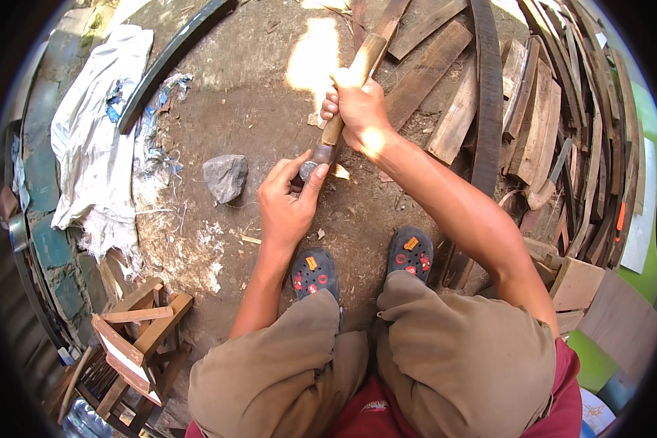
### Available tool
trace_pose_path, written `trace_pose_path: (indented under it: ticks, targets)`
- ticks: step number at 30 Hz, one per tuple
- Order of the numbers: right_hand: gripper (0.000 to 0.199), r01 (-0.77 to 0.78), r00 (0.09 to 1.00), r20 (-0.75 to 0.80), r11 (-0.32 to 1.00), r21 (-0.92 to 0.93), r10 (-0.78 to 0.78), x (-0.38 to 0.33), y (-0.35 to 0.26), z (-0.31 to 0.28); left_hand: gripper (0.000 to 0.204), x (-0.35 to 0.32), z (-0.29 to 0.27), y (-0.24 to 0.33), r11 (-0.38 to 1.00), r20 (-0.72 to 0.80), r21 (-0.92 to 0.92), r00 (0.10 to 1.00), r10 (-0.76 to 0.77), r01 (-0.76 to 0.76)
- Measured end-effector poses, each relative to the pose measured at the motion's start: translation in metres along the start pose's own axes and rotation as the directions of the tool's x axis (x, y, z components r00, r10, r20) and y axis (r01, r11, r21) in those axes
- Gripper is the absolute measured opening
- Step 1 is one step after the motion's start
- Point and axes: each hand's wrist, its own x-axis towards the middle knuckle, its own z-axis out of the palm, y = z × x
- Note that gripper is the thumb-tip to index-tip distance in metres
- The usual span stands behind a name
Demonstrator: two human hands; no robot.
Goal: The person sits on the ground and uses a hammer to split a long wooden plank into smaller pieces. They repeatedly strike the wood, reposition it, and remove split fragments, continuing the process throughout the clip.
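A hammer point(332, 133) with a thick wooden handle and a metal head is held aslant in front of me, above the ground. My right hand point(362, 111) is wrapped round the handle, whose far end sticks out beyond the fist. At the near end, my left hand point(285, 198) grips the hammer's head between thumb and fingers, and the round striking face shows between them. Some of the left fingertips are hidden behind the head. A grey stone point(225, 178) lies on the dirt to the left of my left hand, apart from it.
Wooden boards point(431, 66) and curved planks are piled along the right. On the left lie a white cloth sack point(98, 124) and a dark curved bar point(171, 58). A small wooden stool point(142, 328) stands at lower left. My clogs point(315, 271) rest on the dirt ground.
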Motion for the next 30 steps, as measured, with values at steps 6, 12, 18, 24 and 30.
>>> trace_pose_path:
  ticks: [6, 12, 18, 24, 30]
  targets:
    - [0.014, -0.016, 0.999, 0.034, 0.992, 0.125, 0.012, 0.007, 0.000, -0.017, 0.037, 0.010, 0.005, -0.002, 0.999, 0.036, -0.005, 0.999, -0.031, 0.031]
    - [0.021, 0.033, 0.975, 0.221, 0.996, -0.080, -0.014, -0.005, 0.009, -0.003, 0.039, -0.014, -0.001, -0.032, 0.994, 0.072, -0.085, 0.994, 0.080, -0.074]
    - [0.018, 0.089, 0.969, 0.241, 0.988, -0.123, -0.057, 0.020, 0.002, -0.011, 0.039, 0.012, 0.007, -0.029, 0.994, 0.112, -0.105, 0.993, 0.045, -0.033]
    - [0.025, 0.405, 0.879, 0.405, 0.844, -0.352, -0.253, 0.030, 0.017, -0.011, 0.044, 0.005, 0.010, -0.052, 0.987, 0.089, -0.130, 0.990, 0.111, -0.099]
    - [0.024, 0.371, 0.904, 0.350, 0.855, -0.364, -0.243, 0.007, 0.015, -0.003, 0.055, -0.023, 0.018, -0.059, 0.995, 0.089, -0.034, 0.991, 0.096, -0.093]
